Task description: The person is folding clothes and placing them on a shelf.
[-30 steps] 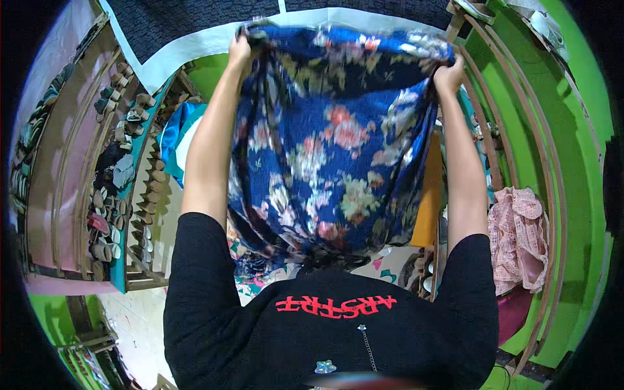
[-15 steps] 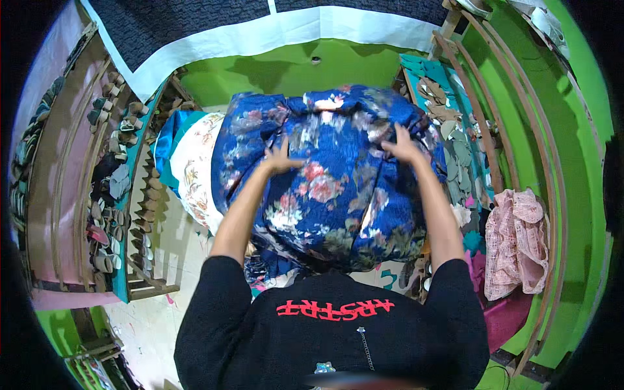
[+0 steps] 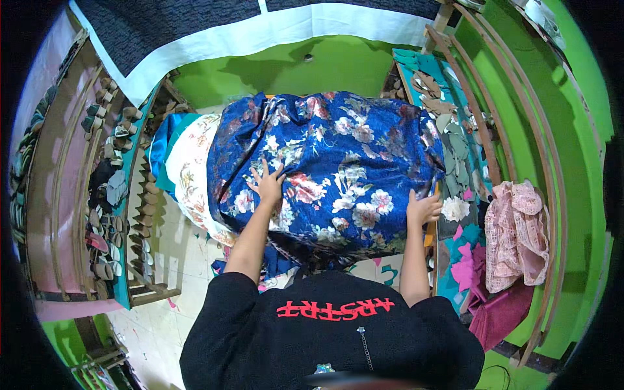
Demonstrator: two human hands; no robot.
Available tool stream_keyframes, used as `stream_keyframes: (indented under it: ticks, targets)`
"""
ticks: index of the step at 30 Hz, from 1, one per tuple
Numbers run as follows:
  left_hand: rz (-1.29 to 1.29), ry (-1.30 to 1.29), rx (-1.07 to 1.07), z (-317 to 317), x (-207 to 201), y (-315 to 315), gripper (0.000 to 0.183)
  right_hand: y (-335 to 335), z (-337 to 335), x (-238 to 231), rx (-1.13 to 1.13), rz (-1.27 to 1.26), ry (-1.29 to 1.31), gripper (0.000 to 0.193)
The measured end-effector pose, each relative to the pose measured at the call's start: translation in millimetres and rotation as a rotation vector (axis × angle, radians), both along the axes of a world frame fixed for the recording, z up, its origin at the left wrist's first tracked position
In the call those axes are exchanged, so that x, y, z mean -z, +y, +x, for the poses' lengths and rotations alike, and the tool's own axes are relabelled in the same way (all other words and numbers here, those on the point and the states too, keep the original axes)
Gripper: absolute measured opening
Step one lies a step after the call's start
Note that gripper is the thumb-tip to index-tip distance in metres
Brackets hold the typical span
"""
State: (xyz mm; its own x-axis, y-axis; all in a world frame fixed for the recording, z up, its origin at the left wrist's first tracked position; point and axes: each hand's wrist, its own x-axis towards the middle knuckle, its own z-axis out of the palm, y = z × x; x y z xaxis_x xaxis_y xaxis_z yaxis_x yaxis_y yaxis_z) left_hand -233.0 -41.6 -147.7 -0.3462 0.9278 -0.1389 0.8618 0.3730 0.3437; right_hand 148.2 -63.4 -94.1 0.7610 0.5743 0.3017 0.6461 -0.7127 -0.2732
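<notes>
A dark blue cloth with a pink and white flower print [image 3: 338,162] lies spread over a table in front of me. My left hand [image 3: 266,183] rests flat on its left part with fingers spread. At the cloth's right edge my right hand [image 3: 422,208] presses on the fabric, its fingers curled over the edge. A cream flowered cloth [image 3: 192,175] and a teal cloth [image 3: 162,146] stick out from under the blue one on the left.
Wooden racks with several shoes [image 3: 104,188] stand at the left. On the right a shelf [image 3: 455,130] carries grey and teal fabric cut-outs, with a pink checked cloth [image 3: 517,234] and magenta scraps [image 3: 468,266] beside it. A green wall [image 3: 273,68] is behind.
The blue cloth, held up high by both hands a second ago, has come down and now lies spread on the table. Both hands moved down and apart onto it.
</notes>
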Motion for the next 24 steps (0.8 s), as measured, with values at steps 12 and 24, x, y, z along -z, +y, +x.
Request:
stream_keyframes:
  ticks: [12, 24]
  targets:
    - [0.414, -0.466, 0.469, 113, -44, 11, 0.05, -30, -77, 7, -1.126, 0.324, 0.604, 0.024]
    - [-0.062, -1.316, -0.025, 120, -48, 7, 0.021, -66, -35, 12, -0.322, 0.124, 0.207, 0.04]
